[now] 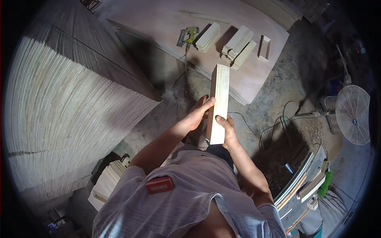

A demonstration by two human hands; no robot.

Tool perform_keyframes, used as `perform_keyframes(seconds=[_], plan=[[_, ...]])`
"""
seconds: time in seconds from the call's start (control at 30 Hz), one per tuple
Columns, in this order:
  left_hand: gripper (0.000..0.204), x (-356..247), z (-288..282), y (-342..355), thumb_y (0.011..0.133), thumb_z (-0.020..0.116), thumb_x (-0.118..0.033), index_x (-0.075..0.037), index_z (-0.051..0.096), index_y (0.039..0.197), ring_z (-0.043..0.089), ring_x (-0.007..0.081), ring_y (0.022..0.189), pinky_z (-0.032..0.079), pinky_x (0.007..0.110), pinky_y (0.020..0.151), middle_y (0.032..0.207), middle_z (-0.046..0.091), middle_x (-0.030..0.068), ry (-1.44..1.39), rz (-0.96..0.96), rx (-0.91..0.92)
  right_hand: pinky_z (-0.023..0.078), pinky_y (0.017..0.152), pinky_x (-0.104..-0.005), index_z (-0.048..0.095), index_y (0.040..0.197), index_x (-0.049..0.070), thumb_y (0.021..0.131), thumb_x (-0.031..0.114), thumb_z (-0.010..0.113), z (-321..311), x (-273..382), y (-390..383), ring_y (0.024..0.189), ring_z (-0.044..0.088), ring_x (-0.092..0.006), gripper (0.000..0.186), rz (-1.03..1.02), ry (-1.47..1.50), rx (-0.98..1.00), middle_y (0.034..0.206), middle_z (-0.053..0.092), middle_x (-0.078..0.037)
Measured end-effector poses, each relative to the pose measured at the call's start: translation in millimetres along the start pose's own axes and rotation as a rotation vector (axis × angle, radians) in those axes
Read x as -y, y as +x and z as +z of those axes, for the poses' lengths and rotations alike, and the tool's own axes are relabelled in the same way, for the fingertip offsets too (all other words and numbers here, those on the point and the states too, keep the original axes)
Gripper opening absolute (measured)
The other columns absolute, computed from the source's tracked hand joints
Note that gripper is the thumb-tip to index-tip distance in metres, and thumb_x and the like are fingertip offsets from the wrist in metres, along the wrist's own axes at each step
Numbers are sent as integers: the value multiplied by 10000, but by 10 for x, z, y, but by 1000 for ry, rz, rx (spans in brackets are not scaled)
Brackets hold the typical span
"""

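In front of my body I hold a long bundle of pale wooden boards [220, 95], upright in the picture, its far end toward the work table. My left hand [199, 112] presses on its left side, thumb along the edge. On the right side, my right hand [228, 129] wraps round the near end, with its thumb over the top face. Beyond it, on the table of stacked sheets [254, 81], lie a stack of short boards [208, 37], a larger stack [239, 41] and a small open wooden frame [264, 48]. A yellow-green nail gun [188, 36] rests to their left.
A tall pile of thin sheets [75, 107] fills the left side. A hose [185, 65] hangs from the nail gun. At right stands a round fan [353, 115], with cables across the dusty floor. Lower right, a bench [291, 198] carries wood pieces and a green brush [324, 184].
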State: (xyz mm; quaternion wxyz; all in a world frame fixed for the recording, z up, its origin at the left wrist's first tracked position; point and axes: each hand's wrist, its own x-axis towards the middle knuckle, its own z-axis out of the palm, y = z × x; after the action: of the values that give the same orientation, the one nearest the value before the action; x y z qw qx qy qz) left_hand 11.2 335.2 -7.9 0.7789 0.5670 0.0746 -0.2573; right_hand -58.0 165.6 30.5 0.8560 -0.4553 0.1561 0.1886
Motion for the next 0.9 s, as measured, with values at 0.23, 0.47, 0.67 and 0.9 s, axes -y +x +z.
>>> perform_keyframes(seconds=[0.23, 0.47, 0.67, 0.9], plan=[[572, -302, -541, 535, 1053, 652, -564, -126, 610, 1419, 627, 197, 1248, 466, 439, 1081, 1315, 654, 5, 161, -169, -339, 560, 876, -371, 579, 1401, 67, 942, 278, 756, -117, 93, 970, 1033, 683, -194, 536, 65, 115, 55, 1169, 684, -77], [533, -380, -1756, 1589, 988, 761, -453, -29, 648, 1290, 657, 247, 1065, 498, 383, 957, 1144, 703, 99, 803, -124, -390, 579, 819, -340, 531, 1475, 83, 1009, 239, 688, -196, 116, 1783, 975, 677, -158, 515, 69, 167, 37, 1136, 666, -39], [609, -685, -2304, 2866, 936, 762, -478, -11, 614, 1300, 670, 395, 1146, 508, 499, 990, 1197, 705, 219, 1228, 51, -482, 543, 947, -349, 477, 1549, 83, 977, 255, 727, -191, 97, 2416, 1105, 646, -184, 648, 18, 127, -32, 1254, 645, -61], [626, -1133, -2657, 4658, 959, 720, -469, -30, 617, 1393, 624, 440, 1299, 490, 509, 1087, 1304, 689, 275, 1323, 186, -494, 462, 1109, -372, 386, 1647, 59, 893, 237, 778, -113, -88, 3461, 1325, 556, -216, 868, -41, 134, -124, 1470, 571, -89]])
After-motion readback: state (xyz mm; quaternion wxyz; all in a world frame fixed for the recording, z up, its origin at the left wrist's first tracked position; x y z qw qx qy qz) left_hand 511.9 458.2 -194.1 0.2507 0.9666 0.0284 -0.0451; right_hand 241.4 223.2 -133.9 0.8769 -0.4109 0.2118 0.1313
